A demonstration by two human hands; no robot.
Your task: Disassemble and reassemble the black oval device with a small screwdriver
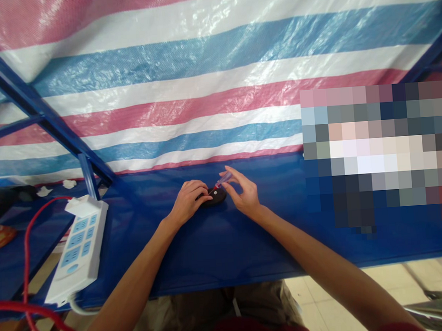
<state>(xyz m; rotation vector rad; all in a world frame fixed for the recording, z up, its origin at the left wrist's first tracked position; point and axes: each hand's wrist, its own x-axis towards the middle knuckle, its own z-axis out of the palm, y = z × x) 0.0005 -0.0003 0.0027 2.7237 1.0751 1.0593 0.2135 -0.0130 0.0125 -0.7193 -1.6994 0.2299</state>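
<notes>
Centrally, the black part (216,200) lies on the tabletop (212,252). Left hand (189,198), at its 9 o'clock: fingers half-curled against the part; whether they grip it cannot be determined. Right hand (244,189), at 3 o'clock: fingers pinched on the screwdriver (225,179), handle toward 1 o'clock. Power strip (79,251): 8 o'clock.

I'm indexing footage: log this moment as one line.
left hand: holding dark rounded object | right hand: holding screwdriver-like tool, angled down toward object | surface: blue tabletop | left side: white power strip
</notes>
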